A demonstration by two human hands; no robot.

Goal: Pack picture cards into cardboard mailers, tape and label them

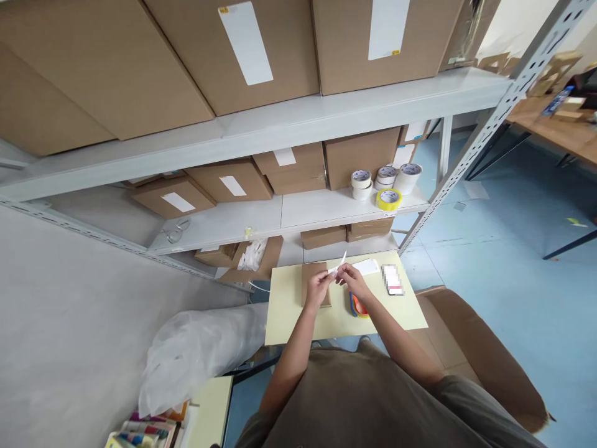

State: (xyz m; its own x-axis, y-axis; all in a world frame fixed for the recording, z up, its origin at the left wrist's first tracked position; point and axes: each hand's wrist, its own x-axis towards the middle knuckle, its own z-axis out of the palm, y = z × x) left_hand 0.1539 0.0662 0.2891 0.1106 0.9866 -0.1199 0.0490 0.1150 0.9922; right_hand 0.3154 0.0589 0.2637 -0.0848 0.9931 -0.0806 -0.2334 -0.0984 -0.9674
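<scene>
My left hand [319, 289] and my right hand [351, 278] meet above a small pale-yellow table [289, 323]. Both have their fingers closed on a small white slip of paper [343, 258], one end of which sticks up between them. Beneath my left hand lies a flat brown cardboard box [310, 275], partly covered by the hand. A ring-shaped thing in blue, orange and yellow [354, 305] is partly hidden by my right forearm. More white slips [367, 266] lie behind my right hand. On the right of the table is a phone [392, 280] with a blurred screen.
Ahead stands a metal shelf [261, 134] with cardboard boxes [280, 50], white tape rolls [361, 183] and a yellow tape roll [388, 199]. A plastic-wrapped bundle [200, 348] lies at left. An open cardboard carton [485, 354] is on the floor at right.
</scene>
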